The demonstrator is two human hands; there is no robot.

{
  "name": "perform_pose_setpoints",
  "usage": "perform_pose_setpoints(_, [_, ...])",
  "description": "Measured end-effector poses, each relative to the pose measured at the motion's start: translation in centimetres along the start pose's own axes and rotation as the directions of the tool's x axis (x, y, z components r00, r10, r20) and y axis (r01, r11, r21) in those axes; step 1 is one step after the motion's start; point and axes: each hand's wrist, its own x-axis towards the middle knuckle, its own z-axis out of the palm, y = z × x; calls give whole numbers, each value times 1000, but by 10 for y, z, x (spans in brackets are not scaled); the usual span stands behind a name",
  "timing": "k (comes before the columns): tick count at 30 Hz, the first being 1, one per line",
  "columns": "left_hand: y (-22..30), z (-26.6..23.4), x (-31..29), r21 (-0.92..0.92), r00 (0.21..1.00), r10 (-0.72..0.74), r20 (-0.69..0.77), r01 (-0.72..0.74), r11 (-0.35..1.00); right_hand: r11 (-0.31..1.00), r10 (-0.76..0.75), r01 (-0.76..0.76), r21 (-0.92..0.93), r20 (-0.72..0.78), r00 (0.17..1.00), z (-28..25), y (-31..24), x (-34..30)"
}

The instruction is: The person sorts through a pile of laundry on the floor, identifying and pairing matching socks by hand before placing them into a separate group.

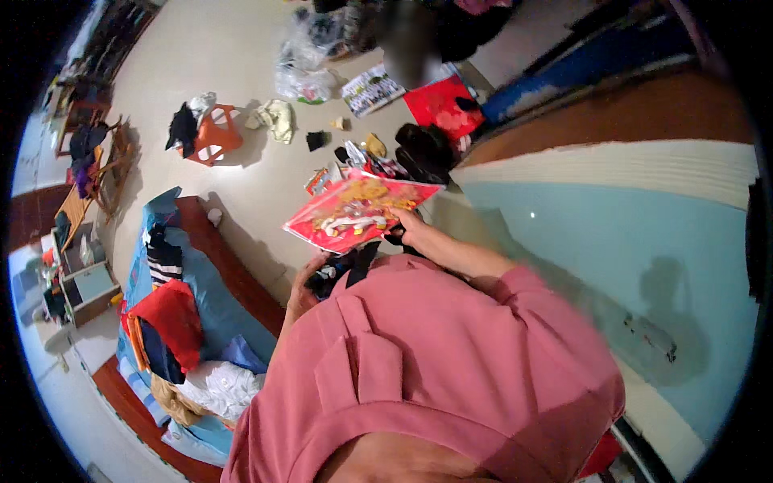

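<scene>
My right hand [408, 230] grips the near edge of a flat red decorative sheet [354, 211] with gold and white figures; its surface shines like plastic. The sheet is held tilted in front of my body, above the floor. Lower and to the left, my left hand [303, 287] is curled at my waist against a dark bundle [328, 278], whose kind I cannot make out. Part of that hand is hidden by my pink top. Just beyond the sheet, a pile of small items [354, 157] lies on the floor.
At left, a bed [233, 270] with a wooden edge carries heaped clothes [173, 322]. An orange stool [217, 137] holds dark cloth. Farther off are plastic bags [306, 80], a picture sheet [372, 90] and a red sheet [443, 109]. A pale blue wall panel [596, 241] stands at right.
</scene>
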Motion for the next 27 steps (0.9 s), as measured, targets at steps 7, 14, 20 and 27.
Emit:
perform_pose_setpoints(7, [3, -3, -4, 198, 993, 112, -28, -104, 975, 981, 62, -66, 183, 32, 998, -17, -9, 18])
perform_pose_setpoints(14, [-21, -14, -16, 150, 970, 221, 101, -234, 961, 968, -220, 229, 101, -99, 971, -70, -47, 84])
perform_pose_setpoints(20, [-19, -60, -6, 292, 911, 271, 311, -362, 885, 771, -635, 613, -174, -146, 758, -57, -147, 89])
perform_pose_setpoints(27, [9, -34, -40, 379, 985, 167, 46, -172, 909, 716, -697, 677, -172, -108, 709, -93, -257, 80])
